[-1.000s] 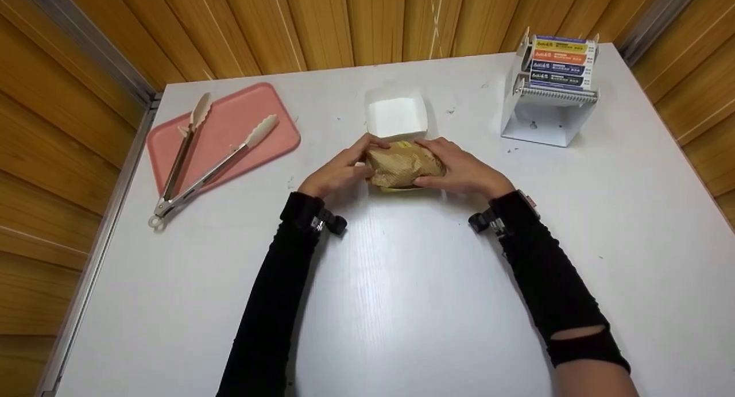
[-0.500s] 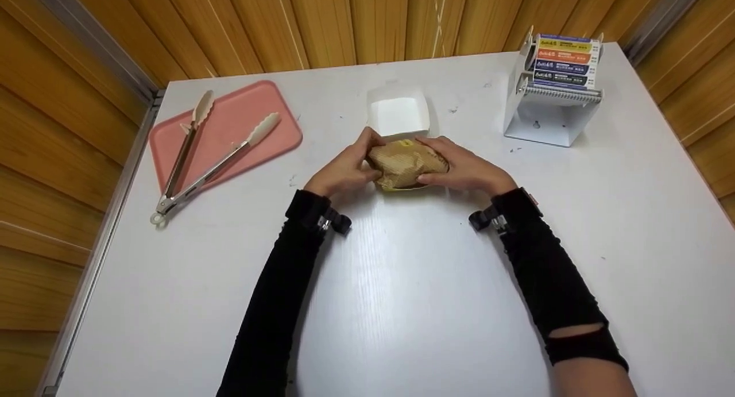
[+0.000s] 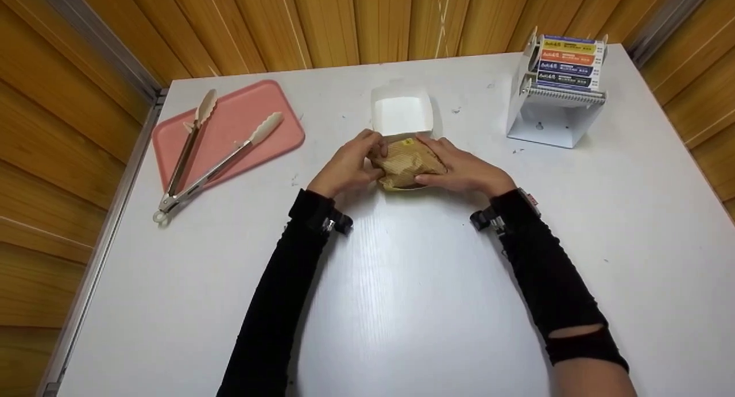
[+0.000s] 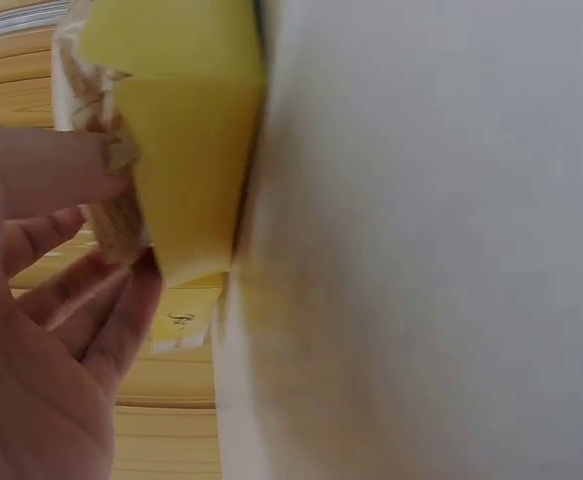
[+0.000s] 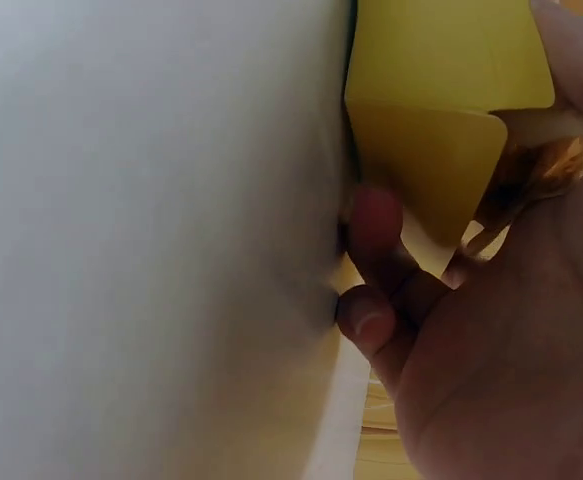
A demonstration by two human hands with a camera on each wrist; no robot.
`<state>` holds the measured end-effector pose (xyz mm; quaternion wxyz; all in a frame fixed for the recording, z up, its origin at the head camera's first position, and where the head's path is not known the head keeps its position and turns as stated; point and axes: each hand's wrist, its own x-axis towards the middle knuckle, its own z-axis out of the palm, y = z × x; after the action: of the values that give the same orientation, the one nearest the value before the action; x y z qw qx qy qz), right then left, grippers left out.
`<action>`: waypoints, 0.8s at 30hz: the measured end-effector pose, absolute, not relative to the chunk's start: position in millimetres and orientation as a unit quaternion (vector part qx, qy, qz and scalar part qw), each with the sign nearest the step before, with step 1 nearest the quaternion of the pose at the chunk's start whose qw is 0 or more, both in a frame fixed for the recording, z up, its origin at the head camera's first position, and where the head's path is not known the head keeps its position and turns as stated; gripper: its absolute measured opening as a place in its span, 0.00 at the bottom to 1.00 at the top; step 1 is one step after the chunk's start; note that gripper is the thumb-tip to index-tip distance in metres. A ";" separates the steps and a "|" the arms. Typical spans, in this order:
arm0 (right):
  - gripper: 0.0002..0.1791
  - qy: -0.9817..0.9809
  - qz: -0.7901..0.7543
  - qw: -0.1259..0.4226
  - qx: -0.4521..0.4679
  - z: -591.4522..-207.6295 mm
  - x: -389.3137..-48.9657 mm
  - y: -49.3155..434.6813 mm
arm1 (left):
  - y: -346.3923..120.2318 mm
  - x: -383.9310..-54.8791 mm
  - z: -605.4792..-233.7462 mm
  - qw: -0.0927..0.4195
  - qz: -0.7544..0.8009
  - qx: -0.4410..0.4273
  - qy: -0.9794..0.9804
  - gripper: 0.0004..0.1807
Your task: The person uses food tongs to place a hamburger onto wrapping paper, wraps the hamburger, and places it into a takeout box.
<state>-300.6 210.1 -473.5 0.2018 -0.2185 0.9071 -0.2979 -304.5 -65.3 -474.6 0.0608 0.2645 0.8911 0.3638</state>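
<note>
A burger (image 3: 410, 164) wrapped in brown patterned paper sits in the near half of a burger box, whose white-lined lid (image 3: 403, 114) stands folded back behind it. The box's yellow outer wall (image 4: 191, 170) faces the left wrist view. My left hand (image 3: 347, 166) holds the wrapped burger's left side, thumb in front and fingertips on the far left corner. From the right, my right hand (image 3: 468, 168) grips the burger with its thumb on the front. In the right wrist view, some fingertips (image 5: 376, 220) lie beside the yellow box wall. The burger's underside is hidden.
On the left, metal tongs (image 3: 221, 166) with pale tips lie spread across a pink tray (image 3: 244, 107), handle end overhanging the tray. At the back right stands a white metal rack (image 3: 545, 121) holding several coloured label rolls (image 3: 567, 64). Wooden panels (image 3: 327, 23) border the white table (image 3: 390, 305).
My left fingers have shifted inward and curl more over the wrapper's left edge. The right hand stays nearly in place on the burger. The head view has shifted slightly.
</note>
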 end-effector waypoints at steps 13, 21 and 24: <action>0.49 0.902 -0.327 0.197 -0.202 -473.9 -303.3 217.0 | -60.9 -301.2 -472.5 0.012 0.354 0.236 0.905 0.20; 0.48 0.882 -0.367 0.227 -0.191 -474.9 -302.2 219.1 | -61.4 -300.1 -476.3 0.015 0.396 0.198 0.897 0.15; 0.51 0.890 -0.347 0.223 -0.195 -472.6 -299.8 217.1 | -61.7 -299.8 -478.3 0.006 0.372 0.203 0.906 0.16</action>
<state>-299.8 217.1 -472.6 0.2235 -0.1952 0.8896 -0.3472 -299.8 -61.7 -478.3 0.0061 0.2034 0.9056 0.3721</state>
